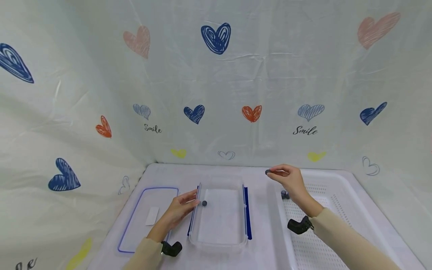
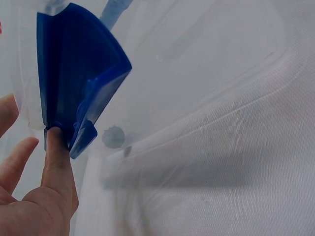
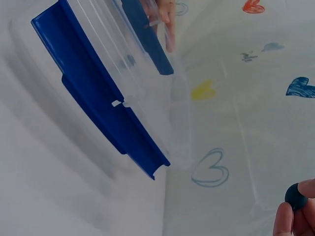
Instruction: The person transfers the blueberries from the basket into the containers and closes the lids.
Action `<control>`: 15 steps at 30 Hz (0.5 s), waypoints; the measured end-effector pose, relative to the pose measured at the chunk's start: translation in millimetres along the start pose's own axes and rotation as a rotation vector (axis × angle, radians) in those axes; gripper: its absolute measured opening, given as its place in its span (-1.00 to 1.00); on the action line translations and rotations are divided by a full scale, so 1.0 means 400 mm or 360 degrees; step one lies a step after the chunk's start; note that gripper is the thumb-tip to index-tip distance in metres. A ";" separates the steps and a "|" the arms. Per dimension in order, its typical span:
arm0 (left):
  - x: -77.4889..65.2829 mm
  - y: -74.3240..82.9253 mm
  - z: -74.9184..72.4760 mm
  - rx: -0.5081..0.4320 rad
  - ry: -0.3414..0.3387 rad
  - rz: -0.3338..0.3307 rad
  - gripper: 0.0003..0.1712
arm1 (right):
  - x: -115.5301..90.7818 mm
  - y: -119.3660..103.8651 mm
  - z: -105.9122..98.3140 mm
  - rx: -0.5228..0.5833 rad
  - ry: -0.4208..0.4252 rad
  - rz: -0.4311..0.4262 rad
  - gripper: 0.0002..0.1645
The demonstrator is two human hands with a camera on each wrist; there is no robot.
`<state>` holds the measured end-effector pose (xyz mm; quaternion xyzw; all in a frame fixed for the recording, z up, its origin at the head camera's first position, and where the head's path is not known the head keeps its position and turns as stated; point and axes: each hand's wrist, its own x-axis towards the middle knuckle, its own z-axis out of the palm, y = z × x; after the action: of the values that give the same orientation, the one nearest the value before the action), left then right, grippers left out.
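Observation:
My right hand (image 1: 287, 180) pinches a blueberry (image 3: 296, 196) between thumb and fingertips, raised near the far left corner of the white tray. A clear plastic container (image 1: 219, 244) with blue side latches stands in the middle of the table, its top uncovered. Inside it, by the left wall, sits another blueberry (image 1: 204, 203). My left hand (image 1: 182, 208) rests at the container's left side. One of its fingers (image 2: 57, 157) touches the lower end of the blue latch (image 2: 81, 73), while other fingers extend apart from it.
The white perforated tray (image 1: 287, 240) stands at the right, with more blueberries (image 1: 285, 195) near its left wall under my right wrist. A clear lid with a blue rim (image 1: 129, 213) lies at the left, showing a white rectangle. A heart-printed curtain (image 1: 236, 82) hangs behind the table.

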<state>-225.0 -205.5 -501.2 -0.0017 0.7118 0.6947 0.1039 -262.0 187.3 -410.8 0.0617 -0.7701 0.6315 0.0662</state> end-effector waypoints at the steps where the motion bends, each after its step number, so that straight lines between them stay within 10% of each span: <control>1: 0.001 0.000 0.000 0.0003 0.0001 0.0000 -0.32 | 0.001 -0.003 0.006 0.0003 -0.0012 0.0004 -0.60; 15: 0.008 -0.010 -0.002 0.0016 0.0025 -0.0002 -0.29 | 0.010 -0.020 0.076 0.0087 -0.0124 -0.0019 -0.66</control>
<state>-227.7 -206.0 -505.6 -0.0070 0.7161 0.6910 0.0987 -265.4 155.8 -408.3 0.0927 -0.7542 0.6490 0.0383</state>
